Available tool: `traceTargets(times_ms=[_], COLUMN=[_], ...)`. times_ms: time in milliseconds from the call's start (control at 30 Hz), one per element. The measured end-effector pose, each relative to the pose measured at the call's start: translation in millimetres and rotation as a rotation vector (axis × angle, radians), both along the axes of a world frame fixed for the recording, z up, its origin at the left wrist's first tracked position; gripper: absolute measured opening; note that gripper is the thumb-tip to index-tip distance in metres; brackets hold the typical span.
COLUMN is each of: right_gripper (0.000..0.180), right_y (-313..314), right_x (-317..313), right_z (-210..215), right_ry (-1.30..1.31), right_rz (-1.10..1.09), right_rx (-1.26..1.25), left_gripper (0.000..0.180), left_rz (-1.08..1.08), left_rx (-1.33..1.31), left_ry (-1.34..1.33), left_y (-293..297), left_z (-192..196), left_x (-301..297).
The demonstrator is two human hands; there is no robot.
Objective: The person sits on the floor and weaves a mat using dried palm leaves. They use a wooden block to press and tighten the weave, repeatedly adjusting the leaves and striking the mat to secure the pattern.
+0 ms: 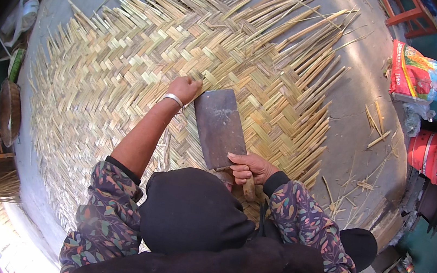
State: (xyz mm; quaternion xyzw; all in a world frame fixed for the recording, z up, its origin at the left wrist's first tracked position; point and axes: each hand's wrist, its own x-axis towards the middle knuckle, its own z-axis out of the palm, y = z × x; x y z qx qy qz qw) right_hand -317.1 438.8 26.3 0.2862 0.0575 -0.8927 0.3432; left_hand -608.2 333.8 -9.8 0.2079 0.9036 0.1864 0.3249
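A large herringbone-woven mat of flat, pale yellow-green split strips (128, 71) lies spread on the ground. My right hand (253, 168) is wrapped round the wooden handle of a broad, dark cleaver (221, 128). The blade lies at a slant over the mat, its far end close to my left hand. My left hand (185, 89), with a pale bracelet at the wrist, is closed at the weave. Its fingertips pinch what looks like a strip of the mat; their undersides are hidden.
Loose strip scraps (375, 123) lie on the grey floor (367, 84) to the right. Farther right are a printed sack (427, 80), a red container (428, 155) and a wooden stool (410, 15). A brown oval object (10, 111) is at the left edge. Uneven strip ends stick out round the mat.
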Motion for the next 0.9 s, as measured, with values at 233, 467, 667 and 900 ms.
traceTargets(times_ms=[233,467,667,900], right_gripper=[0.035,0.03,0.025,0.024], right_y=[5,6,18,32], right_x=[0,-2,6,20], right_z=[2,4,21,40], right_ry=[0.001,-0.009,-0.038,-0.061], right_rz=[0.054,0.062,0.08,0.128], right_rx=[0.034,0.06,0.267,0.748], left_gripper=[0.056,0.054,0.058,0.057], left_rz=[0.086,0.066,0.102,0.15], left_rx=[0.083,-0.005,-0.036,-0.017], left_ry=[-0.011,0.012,0.013,-0.045], left_y=[-2,1,7,3], left_z=[1,12,18,22], left_x=[5,12,15,21])
